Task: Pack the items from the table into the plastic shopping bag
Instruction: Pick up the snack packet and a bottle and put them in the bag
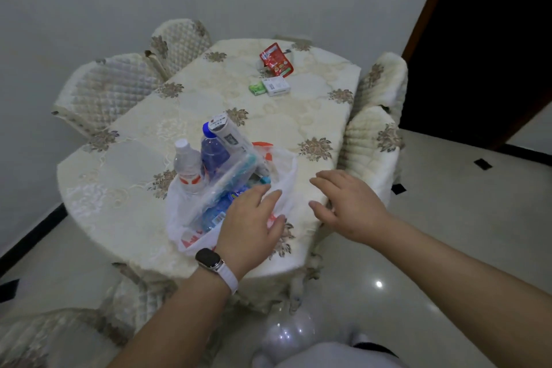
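Full bag [176, 218] beside near table [268, 128] edge

Bag [288, 172] sits nr table's [298, 119] near edge w/ bottles [188, 163] in it. Pouch [276, 60] nr far edge; box [276, 86] just in front, small pack [257, 89] touching box's left.

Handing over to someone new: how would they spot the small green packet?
On the table with the cream floral cloth, look past the plastic shopping bag to the loose items at the far end. The green packet lies leftmost, beside a white box, with a red pouch behind them. It is the smallest, and the only green one.
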`<state>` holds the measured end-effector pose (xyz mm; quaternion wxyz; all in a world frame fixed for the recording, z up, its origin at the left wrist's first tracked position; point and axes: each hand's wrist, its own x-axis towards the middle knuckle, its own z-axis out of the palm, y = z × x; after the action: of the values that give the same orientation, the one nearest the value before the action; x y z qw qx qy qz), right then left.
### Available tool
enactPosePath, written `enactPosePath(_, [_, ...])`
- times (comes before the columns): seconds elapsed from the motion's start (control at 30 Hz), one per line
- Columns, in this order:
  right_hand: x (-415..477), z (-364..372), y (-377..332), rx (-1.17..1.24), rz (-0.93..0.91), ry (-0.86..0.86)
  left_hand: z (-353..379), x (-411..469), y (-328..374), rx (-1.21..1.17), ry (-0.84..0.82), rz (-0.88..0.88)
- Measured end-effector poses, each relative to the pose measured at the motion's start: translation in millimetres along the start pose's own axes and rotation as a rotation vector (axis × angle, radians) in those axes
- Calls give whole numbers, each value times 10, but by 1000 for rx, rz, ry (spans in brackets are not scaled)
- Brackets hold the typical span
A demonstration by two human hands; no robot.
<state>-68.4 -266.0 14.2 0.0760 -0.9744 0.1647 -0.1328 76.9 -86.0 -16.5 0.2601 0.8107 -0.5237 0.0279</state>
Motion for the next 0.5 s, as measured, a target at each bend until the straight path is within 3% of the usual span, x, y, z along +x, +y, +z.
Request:
enactPosePath(0.23, [-546, -297, 554, 2, 38, 72, 247, 202, 750, 65, 10, 147])
enactPosePath(0.5, [-1570, -902, 1865, -63, 128, 158, 912, 631, 2305, 60, -31, 330])
